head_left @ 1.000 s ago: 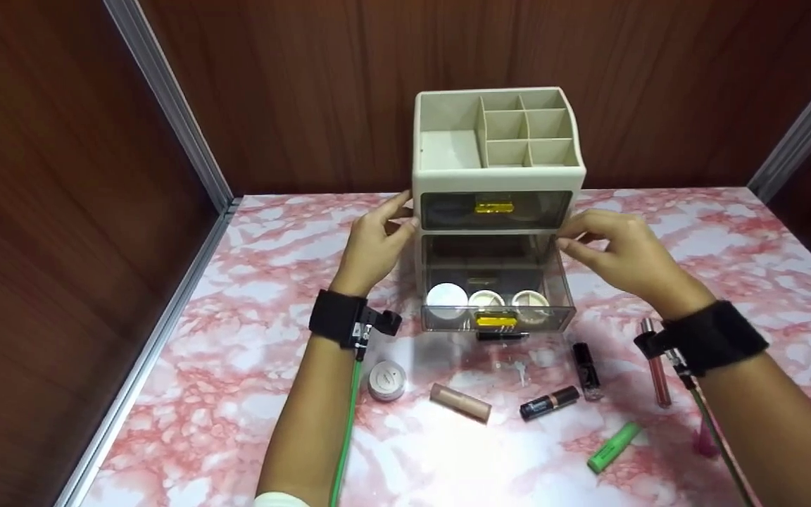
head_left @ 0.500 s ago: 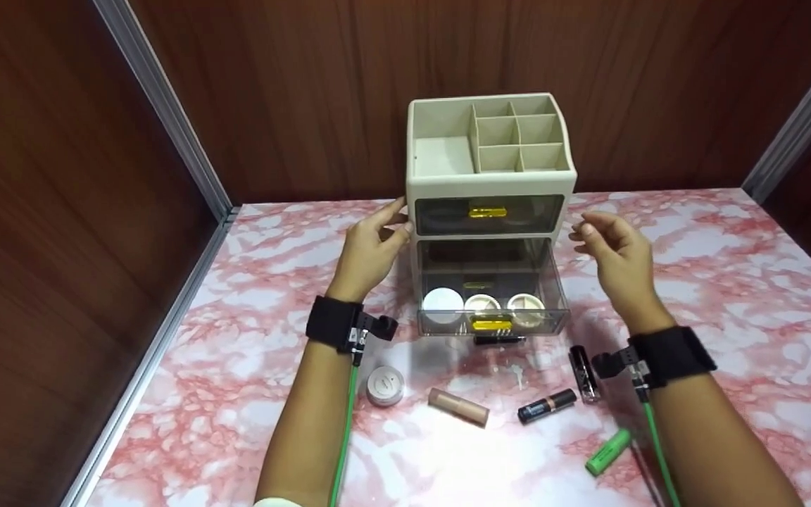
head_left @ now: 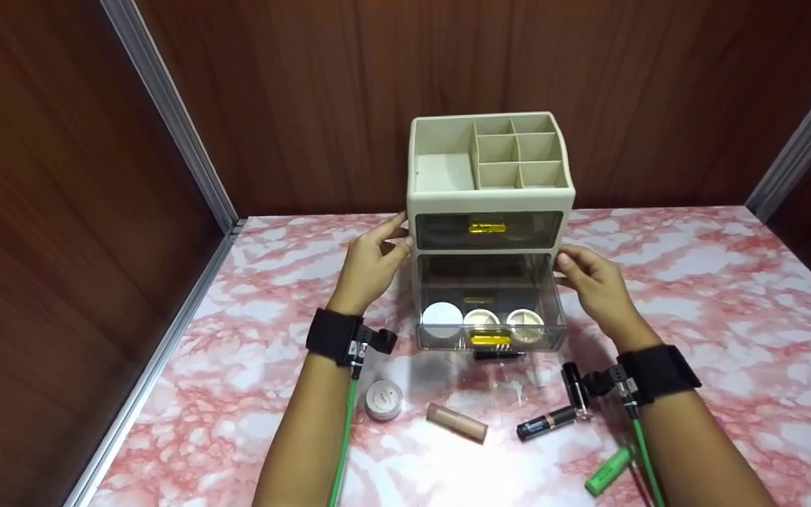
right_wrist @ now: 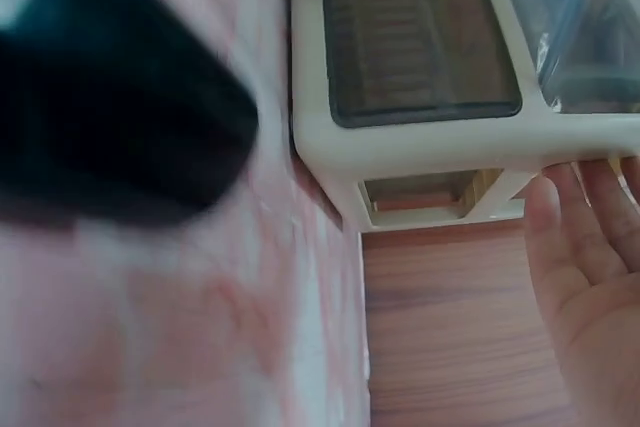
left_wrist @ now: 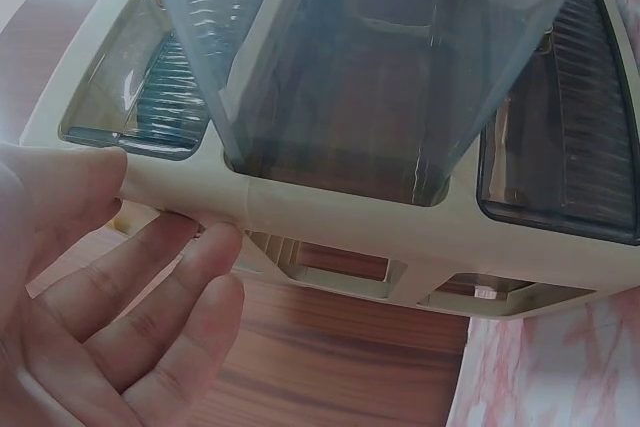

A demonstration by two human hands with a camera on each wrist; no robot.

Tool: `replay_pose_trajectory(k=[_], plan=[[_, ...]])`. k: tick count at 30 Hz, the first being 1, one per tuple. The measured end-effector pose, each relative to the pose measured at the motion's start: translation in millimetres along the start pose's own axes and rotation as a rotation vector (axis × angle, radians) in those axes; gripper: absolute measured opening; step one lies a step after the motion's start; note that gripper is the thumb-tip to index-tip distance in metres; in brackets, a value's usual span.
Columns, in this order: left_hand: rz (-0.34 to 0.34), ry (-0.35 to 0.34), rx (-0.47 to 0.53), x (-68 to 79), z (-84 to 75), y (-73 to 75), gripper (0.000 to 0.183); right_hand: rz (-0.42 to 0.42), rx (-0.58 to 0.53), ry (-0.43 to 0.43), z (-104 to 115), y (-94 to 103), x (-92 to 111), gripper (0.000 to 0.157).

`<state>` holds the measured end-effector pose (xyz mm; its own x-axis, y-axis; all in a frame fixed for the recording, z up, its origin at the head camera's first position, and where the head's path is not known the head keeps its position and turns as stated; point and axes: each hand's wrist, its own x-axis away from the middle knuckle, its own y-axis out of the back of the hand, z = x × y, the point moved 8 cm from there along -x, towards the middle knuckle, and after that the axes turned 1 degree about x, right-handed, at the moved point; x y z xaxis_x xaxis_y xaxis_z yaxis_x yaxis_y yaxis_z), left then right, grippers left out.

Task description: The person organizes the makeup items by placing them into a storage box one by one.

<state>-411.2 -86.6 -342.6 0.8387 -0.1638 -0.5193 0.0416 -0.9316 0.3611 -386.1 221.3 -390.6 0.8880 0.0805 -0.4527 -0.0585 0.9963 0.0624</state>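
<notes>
A cream makeup organizer (head_left: 490, 201) stands on the table with its transparent middle drawer (head_left: 436, 340) pulled out. In that drawer lie a white round lid (head_left: 442, 318) and two pale round containers (head_left: 524, 324). My left hand (head_left: 367, 271) grips the organizer's left side edge; in the left wrist view its thumb lies near the front frame and the fingertips meet the side. On the other side, my right hand (head_left: 597, 287) rests its nearly straight fingers on the side frame, as the right wrist view shows. Its farther fingertips are partly hidden.
Before the organizer lie a small round jar (head_left: 384, 400), a beige tube (head_left: 457, 423), a black lipstick (head_left: 546, 423), a black-capped bottle (head_left: 575, 389) and a green tube (head_left: 608, 470). A wooden panel (head_left: 321, 105) rises behind the table.
My right hand came away from the organizer's right side, then returned to touch it lower down. The left hand has stayed at the left side. The head view has tilted slightly upward.
</notes>
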Motion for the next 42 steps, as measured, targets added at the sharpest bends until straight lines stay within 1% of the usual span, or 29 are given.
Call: replay_pose_trajectory(k=[6, 8, 12, 16, 18, 21, 25, 29, 33, 36, 40, 42], plan=[[-0.008, 0.015, 0.0, 3.0, 1.6, 0.4, 0.042, 0.016, 0.205, -0.004, 3, -1.7, -6, 0.028], [0.001, 0.017, -0.021, 3.4, 1.3, 0.3, 0.042, 0.015, 0.238, -0.006, 3, -1.2, -6, 0.027], [0.023, 0.02, -0.075, 1.6, -1.3, -1.4, 0.044, 0.007, 0.237, -0.019, 0, 2.0, -6, 0.026], [0.024, 0.01, -0.12, 2.5, -5.7, 1.8, 0.044, 0.001, 0.225, -0.023, -6, 1.9, -6, 0.027], [0.028, 0.004, -0.122, 3.7, -8.5, 2.6, 0.044, -0.004, 0.228, -0.028, -7, 2.4, -6, 0.027], [0.034, 0.0, -0.092, 6.4, -13.6, 6.0, 0.043, -0.012, 0.237, -0.028, -4, 2.3, -4, 0.026], [0.011, -0.01, -0.073, 10.7, -21.5, 15.5, 0.041, -0.021, 0.256, -0.021, -4, 3.0, -5, 0.026], [-0.013, -0.028, -0.099, 17.8, -30.7, 23.5, 0.037, -0.022, 0.277, -0.012, -5, 2.8, -5, 0.026], [-0.005, -0.066, -0.121, 27.6, -42.3, 29.1, 0.035, -0.027, 0.295, -0.002, -2, 3.2, -6, 0.024], [0.005, -0.101, -0.147, 37.9, -51.5, 34.1, 0.033, -0.032, 0.297, -0.005, -2, 3.8, -5, 0.024], [0.005, -0.158, -0.222, 52.7, -66.1, 44.7, 0.031, -0.033, 0.319, -0.001, -1, 3.1, -4, 0.025], [0.021, -0.188, -0.266, 61.2, -72.9, 47.9, 0.03, -0.032, 0.327, 0.001, -1, 2.0, -3, 0.025]])
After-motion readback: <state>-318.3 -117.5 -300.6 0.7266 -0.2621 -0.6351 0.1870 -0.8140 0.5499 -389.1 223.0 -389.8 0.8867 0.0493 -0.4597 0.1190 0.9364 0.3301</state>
